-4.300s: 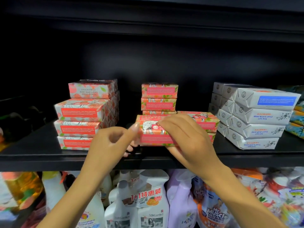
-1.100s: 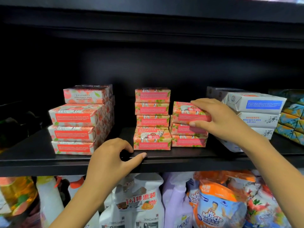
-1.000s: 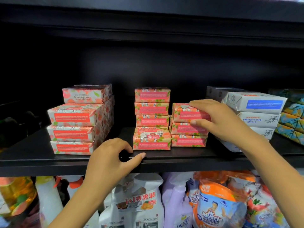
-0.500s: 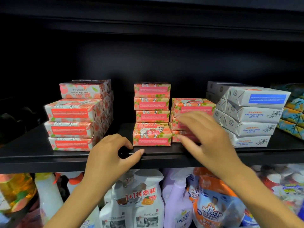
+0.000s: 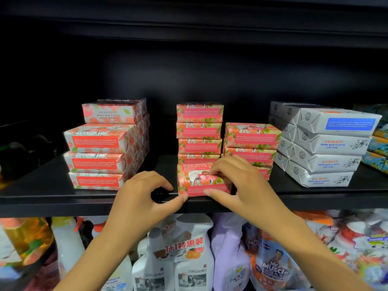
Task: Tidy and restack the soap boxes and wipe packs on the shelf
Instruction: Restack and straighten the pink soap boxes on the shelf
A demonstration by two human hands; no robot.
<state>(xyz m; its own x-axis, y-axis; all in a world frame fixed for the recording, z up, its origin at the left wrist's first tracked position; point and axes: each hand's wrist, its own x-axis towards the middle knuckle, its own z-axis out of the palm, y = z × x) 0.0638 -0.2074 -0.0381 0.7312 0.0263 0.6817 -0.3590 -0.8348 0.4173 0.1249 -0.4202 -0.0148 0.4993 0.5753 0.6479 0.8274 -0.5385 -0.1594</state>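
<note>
**Right hand leaves the short stack and takes the front box**

The black shelf (image 5: 52, 198) carries four groups of goat's milk soap. On the left is the pomegranate soap stack (image 5: 100, 148), four layers high and fairly square. On the right, the white sea salt soap boxes (image 5: 327, 148) sit in staggered rows, their front edges stepped. Between them the tall column (image 5: 199, 131), with at least four pink boxes showing, stands just beside the short stack (image 5: 252, 141) of three.

A second ago my right hand was settling the top box onto that short stack. That box now lies there untouched, so I judge that placement done. The right hand (image 5: 241, 185) has moved across to the front box (image 5: 201, 181), the one marked "Goat Soap". It sits alone at the shelf's front edge, directly before the tall column. The fingers (image 5: 218, 168) curl over its top while the thumb takes the lower front edge, so the hand pinches the box. The left hand (image 5: 142, 198) has barely shifted. It rests on the shelf lip, loosely curled and gripping nothing, its thumb tip touching the box's lower left corner.

I read this as the start of the next lift. The stray box probably belongs on the short stack, which would bring the two pink piles nearer level. The white boxes are not yet straightened.
</note>
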